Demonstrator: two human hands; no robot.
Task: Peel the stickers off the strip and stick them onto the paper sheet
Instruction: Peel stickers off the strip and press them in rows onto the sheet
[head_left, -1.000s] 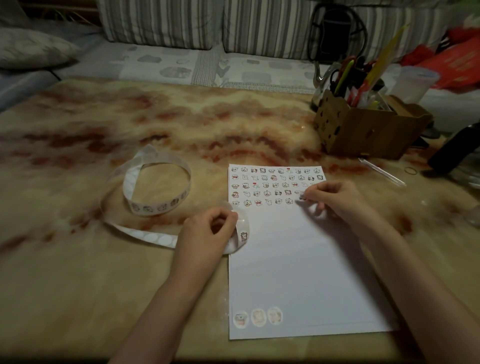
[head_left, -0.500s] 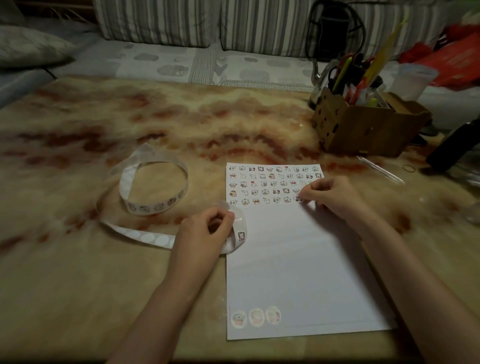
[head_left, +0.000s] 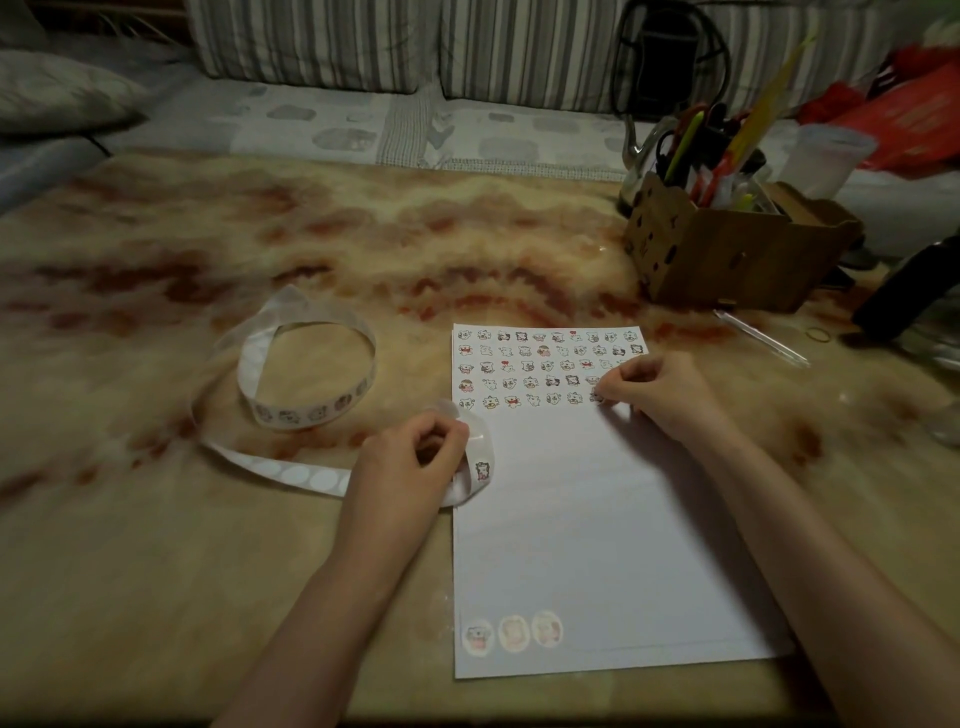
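Basically, the strip (head_left: 298, 474) is thin, limp backing that curls, so the left hand (head_left: 410, 460) pinches its loop at the paper sheet's (head_left: 597, 519) left edge; right hand (head_left: 662, 392) fingers are curled, tips pinching a tiny, flimsy sticker (head_left: 596, 397) at the fifth row's end, best lifted by an edge.

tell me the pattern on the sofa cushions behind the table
The cushions have vertical grey-and-white stripes; head view.

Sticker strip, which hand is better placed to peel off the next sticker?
Probably the right hand: its fingers are setting a sticker on the paper sheet, while the left hand grips the strip beside the next sticker.
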